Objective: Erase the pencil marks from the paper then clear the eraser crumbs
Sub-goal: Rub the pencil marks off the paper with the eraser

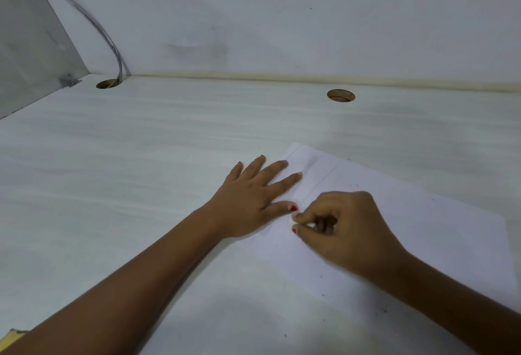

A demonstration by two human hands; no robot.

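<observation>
— Currently the eraser (pixel 306 225) is pinched in the right hand's (pixel 348 230) grip, at the paper's (pixel 428 230) left edge. That edge is pinned by the flat, spread left hand (pixel 251 197).
— Short strokes away from the pinned edge are advised, or buckling is likely. Crumbs (pixel 383 310) are scattered across the paper, not yet swept.

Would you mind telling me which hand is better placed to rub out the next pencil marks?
The right hand: it pinches the eraser just over the paper. The left hand lies flat, fingers spread, pinning the paper's edge.
</observation>
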